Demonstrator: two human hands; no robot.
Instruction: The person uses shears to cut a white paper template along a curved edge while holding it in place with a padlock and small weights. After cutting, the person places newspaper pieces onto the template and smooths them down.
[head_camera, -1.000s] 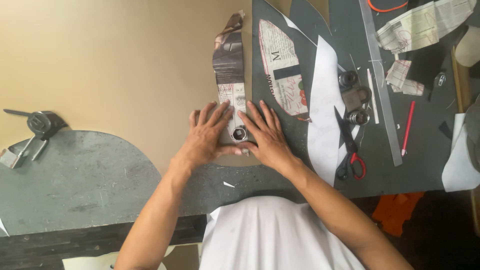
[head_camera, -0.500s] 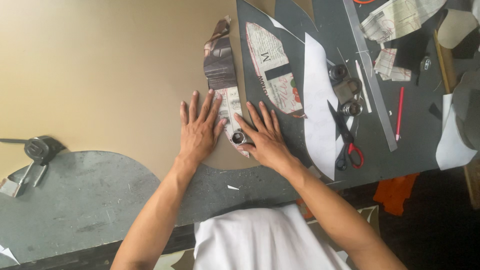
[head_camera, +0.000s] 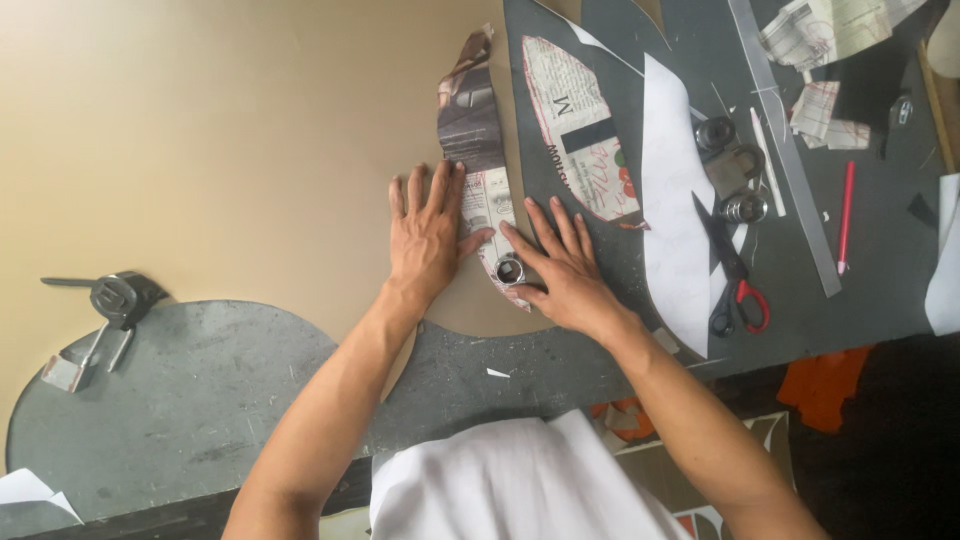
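With both the left hand (head_camera: 428, 240) and right hand (head_camera: 562, 272) spread flat, the newspaper strip (head_camera: 478, 160) beside the small metal weight (head_camera: 509, 269) could probably slip or crease if pressure shifts.

My left hand (head_camera: 428, 240) and right hand (head_camera: 562, 270) flat mid-frame flanking a paper strip (head_camera: 478, 150), metal ring (head_camera: 509, 269) between them, scissors (head_camera: 733, 275) to the right, clamp (head_camera: 112, 300) far left

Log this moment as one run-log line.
left hand: flat on tan sheet beside newspaper pattern strip | right hand: flat beside round weight | scissors: untouched
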